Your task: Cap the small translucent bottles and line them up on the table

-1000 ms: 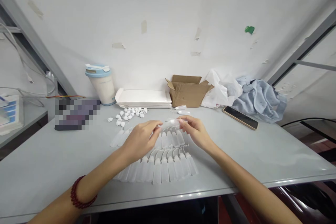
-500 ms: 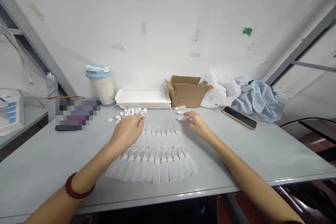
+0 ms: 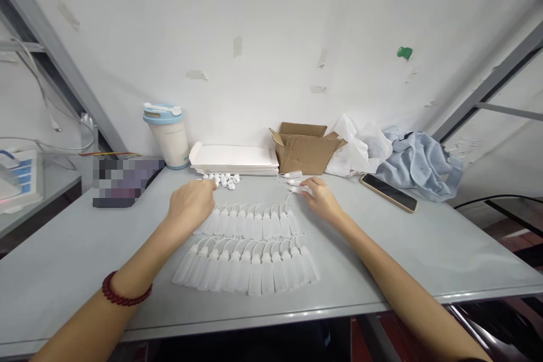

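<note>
Two rows of translucent small bottles with thin white cords lie on the grey table; the front row point(image 3: 254, 274) is nearer me, the back row point(image 3: 254, 225) behind it. My left hand point(image 3: 192, 203) is closed at the left end of the back row, beside a pile of white caps point(image 3: 224, 180); what its fingers hold, if anything, is hidden. My right hand point(image 3: 320, 198) pinches a small white bottle right of the back row. Another small bottle point(image 3: 292, 175) lies just behind it, near the cardboard box.
Along the wall stand a blue-lidded cup point(image 3: 169, 138), a stack of white trays point(image 3: 233, 157), an open cardboard box point(image 3: 303, 153), a white plastic bag point(image 3: 356, 150) and a blue cloth point(image 3: 418, 164). A phone point(image 3: 389, 192) lies at right, a dark pixelated object point(image 3: 127, 181) at left.
My left hand has moved left, away from the middle of the back row, uncovering more bottles. My right hand has hardly moved. The view has shifted slightly.
</note>
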`<state>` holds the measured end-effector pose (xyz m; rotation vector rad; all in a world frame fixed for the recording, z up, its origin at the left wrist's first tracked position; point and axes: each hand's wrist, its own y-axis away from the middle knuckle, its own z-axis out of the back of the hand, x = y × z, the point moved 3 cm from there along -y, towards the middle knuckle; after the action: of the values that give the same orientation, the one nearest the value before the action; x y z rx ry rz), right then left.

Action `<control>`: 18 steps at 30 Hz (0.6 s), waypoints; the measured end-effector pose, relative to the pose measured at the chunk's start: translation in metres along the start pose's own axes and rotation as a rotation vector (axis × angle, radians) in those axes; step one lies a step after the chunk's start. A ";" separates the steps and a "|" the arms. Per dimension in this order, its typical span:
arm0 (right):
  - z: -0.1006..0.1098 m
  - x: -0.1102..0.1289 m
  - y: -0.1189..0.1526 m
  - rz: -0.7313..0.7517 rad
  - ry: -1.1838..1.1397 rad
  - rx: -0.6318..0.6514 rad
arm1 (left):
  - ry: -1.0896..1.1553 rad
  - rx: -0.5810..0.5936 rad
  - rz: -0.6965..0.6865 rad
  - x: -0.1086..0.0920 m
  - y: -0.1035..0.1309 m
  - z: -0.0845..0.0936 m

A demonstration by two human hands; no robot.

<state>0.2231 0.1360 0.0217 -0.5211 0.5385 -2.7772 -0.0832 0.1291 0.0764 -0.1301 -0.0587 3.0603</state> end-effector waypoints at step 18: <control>0.030 0.057 0.016 -0.009 -0.181 0.428 | -0.035 0.093 -0.027 0.038 -0.031 -0.021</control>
<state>0.1866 0.0944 0.0577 -0.6598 -0.0989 -2.7004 -0.1168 0.1634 0.0540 -0.0691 0.0785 3.0314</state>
